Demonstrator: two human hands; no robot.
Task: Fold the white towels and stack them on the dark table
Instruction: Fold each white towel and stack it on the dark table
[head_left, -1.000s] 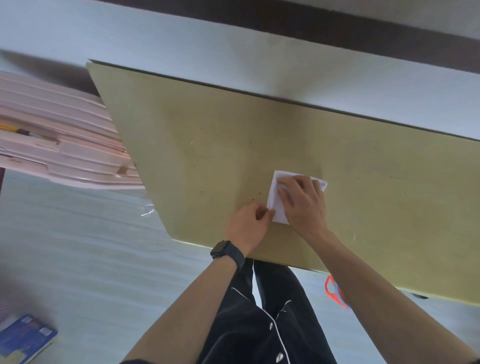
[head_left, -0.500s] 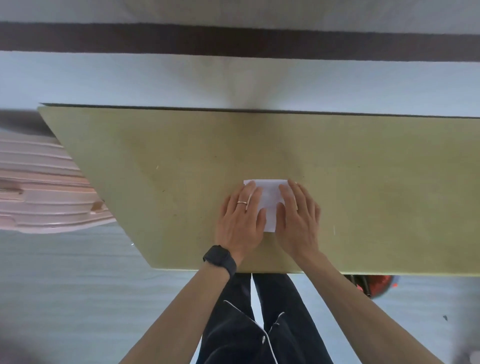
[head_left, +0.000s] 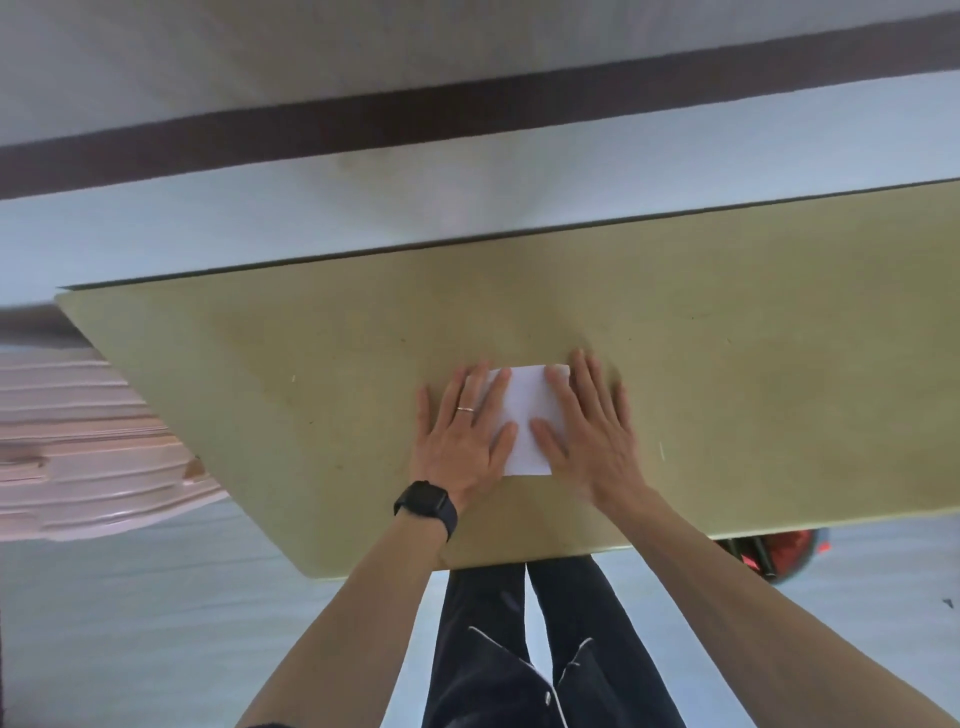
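Two hands down on one folded towel.

Head view (only view): the towel lies on the table, toward the front edge, directly ahead of me. My left hand lies flat over the towel's left side, fingers straight and slightly spread. My right hand does the same over its right side. Neither hand grips anything; both press palm-down.

Handling, my estimate: light, thin, soft cloth with no stiffness of its own, so the fold probably springs open unless the crease is pressed. It likely slides easily on the smooth tabletop. Best hold for lifting: pinch along a folded edge, or take both near corners, so that the layers lift as one.

Look: plain white, a small neat rectangle, longer front-to-back than across. Edges straight, surface smooth between my hands. Layer count not readable.

Also noted: black watch on left wrist, ring on left hand.
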